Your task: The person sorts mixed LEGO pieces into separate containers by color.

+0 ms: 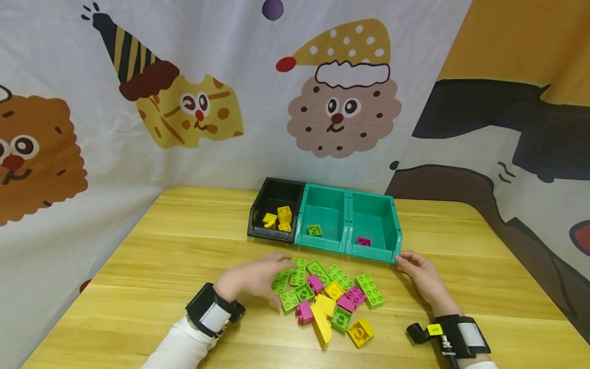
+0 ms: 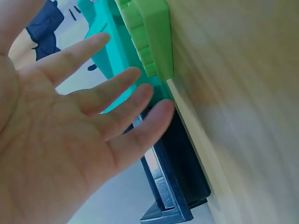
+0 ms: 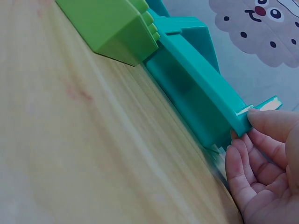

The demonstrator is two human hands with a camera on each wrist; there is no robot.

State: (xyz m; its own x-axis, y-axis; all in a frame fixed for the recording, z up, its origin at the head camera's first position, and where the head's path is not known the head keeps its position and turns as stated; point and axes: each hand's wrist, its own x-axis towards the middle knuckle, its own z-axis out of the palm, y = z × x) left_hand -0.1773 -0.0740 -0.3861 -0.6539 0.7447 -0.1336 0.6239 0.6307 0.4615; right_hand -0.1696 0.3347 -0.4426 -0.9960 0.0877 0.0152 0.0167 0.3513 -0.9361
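My left hand hovers by the left side of a pile of toy building blocks, near a light green block. In the left wrist view the fingers of that hand are spread and nearly straight, holding nothing. With thumb and fingers, my right hand pinches the front right corner of the right-hand teal bin. The right wrist view shows the thumb on top of the bin's rim and fingers curled below it. Beside that bin stand a middle teal bin and a black bin.
Yellow blocks lie in the black bin, a green block in the middle one, a magenta block in the right one. The pile also has magenta blocks and a long curved yellow block. A printed cloth hangs behind the table.
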